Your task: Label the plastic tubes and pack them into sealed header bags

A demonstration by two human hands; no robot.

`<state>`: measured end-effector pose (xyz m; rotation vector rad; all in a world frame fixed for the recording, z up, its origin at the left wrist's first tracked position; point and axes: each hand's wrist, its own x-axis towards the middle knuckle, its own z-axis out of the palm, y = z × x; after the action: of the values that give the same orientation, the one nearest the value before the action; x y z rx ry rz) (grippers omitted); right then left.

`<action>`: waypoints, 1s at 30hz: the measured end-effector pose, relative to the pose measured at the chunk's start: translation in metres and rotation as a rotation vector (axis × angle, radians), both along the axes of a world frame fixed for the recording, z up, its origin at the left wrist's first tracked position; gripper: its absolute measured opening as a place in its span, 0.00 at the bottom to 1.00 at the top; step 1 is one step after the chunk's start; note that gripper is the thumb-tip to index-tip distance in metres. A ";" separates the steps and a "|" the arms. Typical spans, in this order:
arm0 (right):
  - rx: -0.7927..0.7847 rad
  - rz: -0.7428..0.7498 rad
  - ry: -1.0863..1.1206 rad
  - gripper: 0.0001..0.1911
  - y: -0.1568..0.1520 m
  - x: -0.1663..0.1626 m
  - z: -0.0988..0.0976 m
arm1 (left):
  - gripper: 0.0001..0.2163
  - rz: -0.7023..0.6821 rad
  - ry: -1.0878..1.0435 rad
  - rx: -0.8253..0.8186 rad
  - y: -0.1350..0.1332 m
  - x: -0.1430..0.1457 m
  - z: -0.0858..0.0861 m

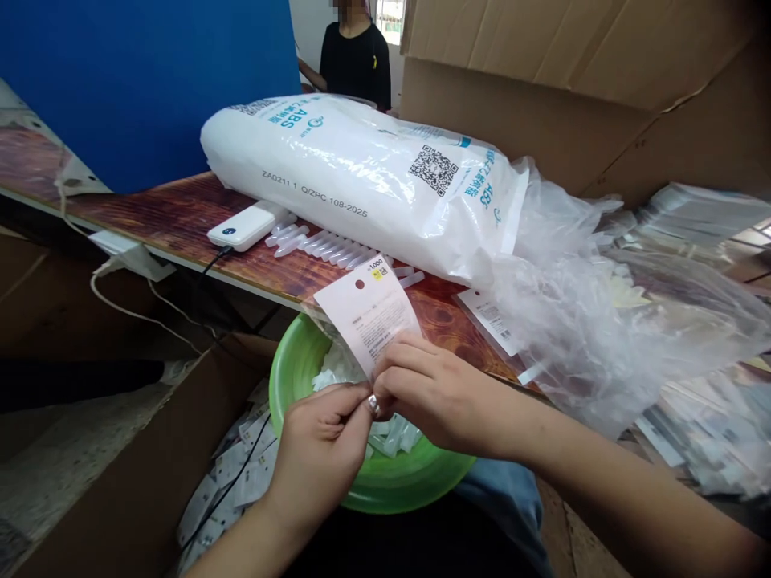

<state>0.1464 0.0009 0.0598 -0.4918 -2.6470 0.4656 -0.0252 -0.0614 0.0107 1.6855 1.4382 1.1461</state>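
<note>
Over a green basin [280, 385], both hands meet at the lower edge of a white printed packaging card [367, 309]. The card stands tilted, with a punched hole and "1,000" at its top, and clear plastic shows along its left side. My right hand [430, 389] is closed on the card's lower right part, fingers curled over it. My left hand [325, 433] pinches at the bottom edge, thumb against forefinger, touching the right fingertips. What lies right between the fingertips is mostly hidden. Small translucent white plastic pieces [397, 437] lie in the basin.
A big white ABS sack [361, 177] lies across the wooden table [446, 321], with translucent tubes [328, 247] lined up before it. Nearby are a white power bank [250, 226], another card [491, 321] and clear plastic bags [572, 321]. A carton [150, 449] holds packets. A person [355, 60] is behind.
</note>
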 end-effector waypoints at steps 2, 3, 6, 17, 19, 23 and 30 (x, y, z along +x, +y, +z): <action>-0.127 0.001 0.084 0.05 -0.008 0.005 0.010 | 0.08 0.050 -0.117 -0.090 0.001 -0.006 0.002; -0.180 -0.005 0.151 0.04 -0.013 0.009 0.015 | 0.07 0.094 -0.198 -0.145 0.003 -0.010 0.003; -0.183 -0.170 0.641 0.11 -0.028 0.023 0.014 | 0.06 0.284 -0.432 -0.259 0.010 -0.029 0.006; -0.559 -0.608 0.173 0.06 -0.012 0.038 -0.047 | 0.10 0.419 -0.643 -0.130 0.013 -0.064 0.014; -0.576 -0.643 0.417 0.07 -0.006 0.038 -0.035 | 0.10 0.360 -0.674 -0.192 0.012 -0.061 0.012; -0.722 -0.315 0.673 0.21 0.007 0.027 -0.025 | 0.10 0.245 -0.699 -0.316 0.015 -0.054 0.009; -0.681 -0.070 0.654 0.14 0.034 0.006 -0.020 | 0.09 0.082 -0.715 -0.386 0.017 -0.041 0.012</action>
<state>0.1527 0.0353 0.0398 -0.5071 -1.7972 1.2694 -0.0664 -0.0441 0.0223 0.8284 1.1622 1.2427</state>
